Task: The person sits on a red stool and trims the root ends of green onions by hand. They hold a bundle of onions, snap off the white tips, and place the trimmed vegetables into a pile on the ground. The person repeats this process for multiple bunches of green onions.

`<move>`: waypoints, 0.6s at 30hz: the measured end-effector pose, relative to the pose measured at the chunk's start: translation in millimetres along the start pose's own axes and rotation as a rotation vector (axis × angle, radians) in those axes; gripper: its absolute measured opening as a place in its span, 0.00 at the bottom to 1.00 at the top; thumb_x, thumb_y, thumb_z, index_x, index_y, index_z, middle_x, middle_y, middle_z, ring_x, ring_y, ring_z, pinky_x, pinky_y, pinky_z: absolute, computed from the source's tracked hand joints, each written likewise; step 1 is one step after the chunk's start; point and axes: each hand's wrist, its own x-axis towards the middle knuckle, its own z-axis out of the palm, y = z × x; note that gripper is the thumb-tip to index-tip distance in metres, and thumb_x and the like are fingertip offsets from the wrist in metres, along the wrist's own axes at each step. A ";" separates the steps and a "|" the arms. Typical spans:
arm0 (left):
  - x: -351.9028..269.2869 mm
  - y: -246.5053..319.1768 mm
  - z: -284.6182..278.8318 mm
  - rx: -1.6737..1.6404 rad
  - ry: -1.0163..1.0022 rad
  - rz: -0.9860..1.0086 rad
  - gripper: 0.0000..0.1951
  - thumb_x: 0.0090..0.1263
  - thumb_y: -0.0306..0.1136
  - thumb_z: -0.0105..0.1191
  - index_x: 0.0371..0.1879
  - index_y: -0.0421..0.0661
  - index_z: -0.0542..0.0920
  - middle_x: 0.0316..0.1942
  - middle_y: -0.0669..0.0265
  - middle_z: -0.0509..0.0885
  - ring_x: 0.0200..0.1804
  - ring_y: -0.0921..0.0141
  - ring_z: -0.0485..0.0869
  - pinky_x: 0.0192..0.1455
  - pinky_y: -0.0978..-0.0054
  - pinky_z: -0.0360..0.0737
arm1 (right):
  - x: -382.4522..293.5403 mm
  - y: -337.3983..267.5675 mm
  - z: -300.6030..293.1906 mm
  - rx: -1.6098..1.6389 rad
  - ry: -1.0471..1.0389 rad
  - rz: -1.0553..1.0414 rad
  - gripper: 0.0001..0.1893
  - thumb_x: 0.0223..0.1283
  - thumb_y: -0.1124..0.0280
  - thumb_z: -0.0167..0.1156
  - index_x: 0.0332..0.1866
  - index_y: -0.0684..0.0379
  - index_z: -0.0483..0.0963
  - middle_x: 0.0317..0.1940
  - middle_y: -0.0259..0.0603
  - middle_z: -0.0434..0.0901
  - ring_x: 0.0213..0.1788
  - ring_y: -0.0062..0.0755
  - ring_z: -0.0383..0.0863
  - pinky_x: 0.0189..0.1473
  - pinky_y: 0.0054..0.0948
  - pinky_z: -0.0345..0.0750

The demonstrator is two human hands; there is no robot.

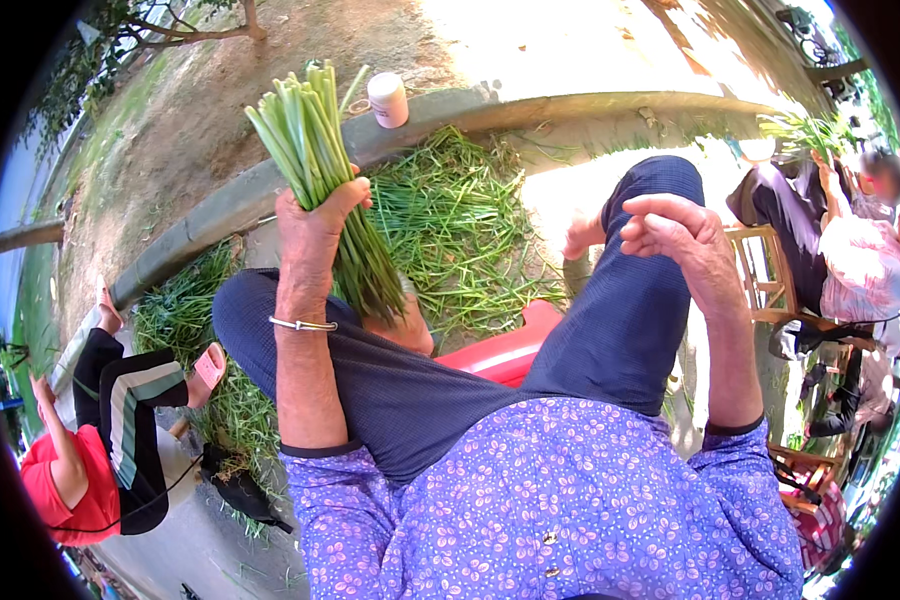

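My left hand [319,225] is closed around a thick bundle of long green stalks [307,142]. Their pale, thick ends point up and away from me, and their darker green ends hang down past my wrist over my knee. A metal bangle [303,325] is on that wrist. Above my right knee is my right hand [671,229], empty, its fingers slightly bent and thumb apart. Between my knees lies a spread heap of loose green leaves [450,217] on the ground, with a red plastic stool [495,356] below me.
A white lidded container [388,100] stands on the concrete kerb [217,202] beyond the heap. More cut greens [187,300] lie at left, near a person in a red shirt [75,480]. At right another person [862,255] holds greens by a wooden chair [761,274].
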 end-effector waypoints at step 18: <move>2.1 -6.8 0.2 0.083 -0.004 -0.012 0.15 0.56 0.35 0.61 0.39 0.39 0.79 0.26 0.66 0.80 0.32 0.75 0.78 0.36 0.79 0.74 | 5.3 26.4 20.0 -0.104 -0.063 0.046 0.14 0.66 0.66 0.55 0.48 0.65 0.77 0.33 0.39 0.83 0.36 0.22 0.82 0.41 0.20 0.76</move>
